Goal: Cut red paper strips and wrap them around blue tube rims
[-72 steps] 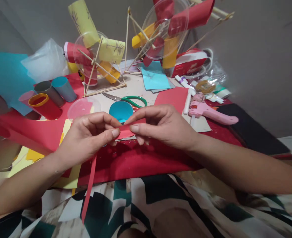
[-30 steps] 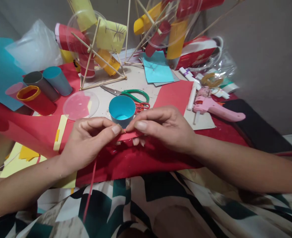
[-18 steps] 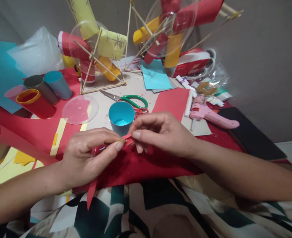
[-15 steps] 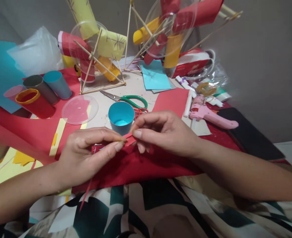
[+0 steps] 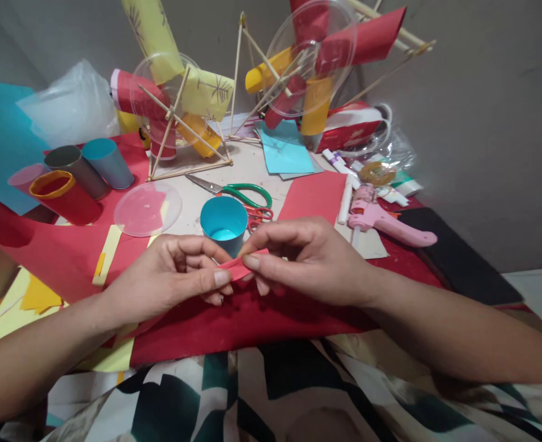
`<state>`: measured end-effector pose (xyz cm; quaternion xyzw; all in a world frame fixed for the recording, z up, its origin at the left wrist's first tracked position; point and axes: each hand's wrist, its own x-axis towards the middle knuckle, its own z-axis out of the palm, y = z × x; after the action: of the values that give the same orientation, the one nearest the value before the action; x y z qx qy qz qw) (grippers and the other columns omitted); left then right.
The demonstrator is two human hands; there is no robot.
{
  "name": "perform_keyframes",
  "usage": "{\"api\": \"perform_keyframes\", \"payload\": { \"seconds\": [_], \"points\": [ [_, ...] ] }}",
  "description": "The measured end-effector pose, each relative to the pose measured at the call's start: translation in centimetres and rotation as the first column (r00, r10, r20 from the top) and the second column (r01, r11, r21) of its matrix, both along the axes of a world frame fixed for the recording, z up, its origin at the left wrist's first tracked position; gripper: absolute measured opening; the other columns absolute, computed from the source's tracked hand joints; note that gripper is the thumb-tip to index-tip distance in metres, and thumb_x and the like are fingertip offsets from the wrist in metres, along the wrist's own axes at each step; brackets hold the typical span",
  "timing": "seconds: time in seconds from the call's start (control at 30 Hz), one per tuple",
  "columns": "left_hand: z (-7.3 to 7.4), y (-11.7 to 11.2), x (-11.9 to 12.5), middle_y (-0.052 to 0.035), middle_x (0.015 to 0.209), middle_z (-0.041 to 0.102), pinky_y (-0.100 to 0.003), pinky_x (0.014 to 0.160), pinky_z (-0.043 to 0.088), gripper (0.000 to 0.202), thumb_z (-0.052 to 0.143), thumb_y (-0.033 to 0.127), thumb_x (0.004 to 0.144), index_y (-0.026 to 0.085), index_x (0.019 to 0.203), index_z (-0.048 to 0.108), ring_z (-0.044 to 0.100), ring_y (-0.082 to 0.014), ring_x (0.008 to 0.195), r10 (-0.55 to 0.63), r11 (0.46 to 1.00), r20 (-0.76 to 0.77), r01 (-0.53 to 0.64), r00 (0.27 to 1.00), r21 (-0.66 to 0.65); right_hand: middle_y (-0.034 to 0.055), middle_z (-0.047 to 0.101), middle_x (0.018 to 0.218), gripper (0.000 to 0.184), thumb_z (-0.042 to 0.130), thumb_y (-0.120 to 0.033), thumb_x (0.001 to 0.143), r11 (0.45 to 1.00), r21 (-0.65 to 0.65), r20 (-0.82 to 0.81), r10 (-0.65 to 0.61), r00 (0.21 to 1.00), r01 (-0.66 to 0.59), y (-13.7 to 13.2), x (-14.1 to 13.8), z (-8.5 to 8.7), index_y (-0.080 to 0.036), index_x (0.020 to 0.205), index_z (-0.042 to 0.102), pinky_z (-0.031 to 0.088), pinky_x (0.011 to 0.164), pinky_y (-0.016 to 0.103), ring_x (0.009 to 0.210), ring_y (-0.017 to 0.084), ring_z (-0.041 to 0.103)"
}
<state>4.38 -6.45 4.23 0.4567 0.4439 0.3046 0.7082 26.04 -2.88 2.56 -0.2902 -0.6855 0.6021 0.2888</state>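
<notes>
My left hand (image 5: 174, 276) and my right hand (image 5: 307, 258) meet in front of me, both pinched on a narrow red paper strip (image 5: 236, 267). Only a short piece of the strip shows between my thumbs; the rest is hidden in my fingers. Just behind my fingertips stands a small blue cup (image 5: 223, 222) with its mouth up. A large red paper sheet (image 5: 252, 319) lies under my hands, over the table's front edge.
Green-handled scissors (image 5: 243, 195) lie behind the cup, a pink glue gun (image 5: 385, 220) to the right. A clear plastic lid (image 5: 147, 207) and several paper tubes (image 5: 68, 184) sit left. Two stick-and-paper windmill models (image 5: 178, 116) stand at the back. Patterned cloth (image 5: 252, 399) covers my lap.
The long tail of the strip that hung below my left hand no longer shows. My hands have stayed close together, shifting slightly in front of the blue cup.
</notes>
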Motion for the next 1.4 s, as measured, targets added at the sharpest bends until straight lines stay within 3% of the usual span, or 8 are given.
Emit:
{"api": "perform_keyframes", "payload": {
  "seconds": [0.13,0.37,0.53,0.67,0.83,1.07,1.23,1.4],
  "points": [
    [-0.1,0.0,0.2,-0.0007,0.067,0.076,-0.009,0.059,0.056,0.013,0.078,0.022,0.086,0.014,0.076,0.073,0.069,-0.0051,0.056,-0.02,0.999,0.002,0.02,1.0,-0.033,-0.0025,0.063,0.059,0.009,0.067,-0.022,0.086,0.998,-0.049,0.003,0.041,0.999,-0.041,0.0,0.1,-0.1,-0.014,0.087,0.068,0.045,0.048,0.017,0.049,0.008,0.059],
    [-0.6,-0.1,0.0,-0.0015,0.066,0.076,-0.012,0.057,0.057,0.018,0.081,0.027,0.082,0.013,0.075,0.071,0.069,-0.0068,0.054,-0.005,0.999,0.007,0.005,1.0,-0.045,-0.0002,0.061,0.054,0.048,0.066,-0.06,0.087,0.998,-0.05,0.05,0.027,0.998,-0.024,0.7,0.4,0.3,-0.015,0.07,0.063,0.041,0.044,0.02,0.047,0.009,0.056],
    [-0.7,-0.1,0.3,-0.0018,0.065,0.075,-0.011,0.056,0.056,0.018,0.08,0.026,0.084,0.013,0.075,0.072,0.068,-0.0063,0.053,-0.036,0.999,-0.002,0.036,0.999,-0.028,-0.0018,0.061,0.056,0.035,0.076,-0.042,0.084,0.997,-0.06,0.066,0.049,0.997,-0.045,0.4,0.1,0.2,-0.014,0.068,0.063,0.044,0.047,0.018,0.049,0.008,0.057],
    [-0.3,0.1,0.2,-0.0047,0.072,0.078,-0.015,0.058,0.058,0.016,0.08,0.027,0.084,0.013,0.079,0.073,0.07,-0.0089,0.055,-0.027,0.998,0.01,0.027,1.0,-0.048,-0.0012,0.065,0.06,0.033,0.074,-0.044,0.086,0.994,-0.096,0.018,0.046,0.999,-0.044,0.6,0.6,0.3,-0.015,0.072,0.065,0.048,0.048,0.018,0.05,0.008,0.06],
    [-0.2,0.4,0.0,-0.0074,0.077,0.08,-0.019,0.061,0.06,0.02,0.082,0.031,0.081,0.014,0.083,0.071,0.074,-0.0131,0.059,-0.007,0.998,0.001,0.007,1.0,-0.069,-0.0008,0.063,0.056,0.035,0.071,-0.046,0.088,1.0,0.01,0.069,-0.023,0.997,0.023,1.2,1.5,1.0,-0.017,0.07,0.065,0.047,0.047,0.02,0.047,0.009,0.059],
    [-1.0,0.5,0.2,-0.0086,0.077,0.079,-0.021,0.062,0.06,0.027,0.081,0.039,0.081,0.014,0.08,0.07,0.074,-0.0145,0.061,-0.13,0.988,0.004,0.13,0.991,-0.089,0.0001,0.066,0.062,0.024,0.068,-0.033,0.09,0.963,0.237,0.255,0.068,0.964,-0.131,2.0,2.4,2.1,-0.016,0.073,0.071,0.045,0.051,0.02,0.056,0.01,0.059],
    [-1.6,0.0,0.6,-0.0073,0.079,0.079,-0.023,0.07,0.061,0.02,0.075,0.034,0.088,0.015,0.086,0.072,0.075,-0.0139,0.068,-0.143,0.99,-0.036,0.143,0.989,-0.018,-0.0003,0.064,0.064,0.029,0.062,-0.037,0.094,0.942,0.279,0.299,0.099,0.949,-0.186,1.3,1.9,1.4,-0.015,0.078,0.073,0.038,0.05,0.021,0.057,0.009,0.053],
    [-2.2,-0.2,0.6,-0.0069,0.084,0.08,-0.022,0.077,0.059,0.017,0.071,0.032,0.091,0.015,0.09,0.073,0.076,-0.0138,0.079,-0.157,0.986,-0.089,0.161,0.984,0.047,-0.0036,0.053,0.055,0.03,0.058,-0.023,0.095,0.908,0.335,0.334,0.134,0.933,-0.251,0.9,1.3,0.6,-0.013,0.068,0.066,0.032,0.049,0.021,0.051,0.005,0.044]
  ]
}}
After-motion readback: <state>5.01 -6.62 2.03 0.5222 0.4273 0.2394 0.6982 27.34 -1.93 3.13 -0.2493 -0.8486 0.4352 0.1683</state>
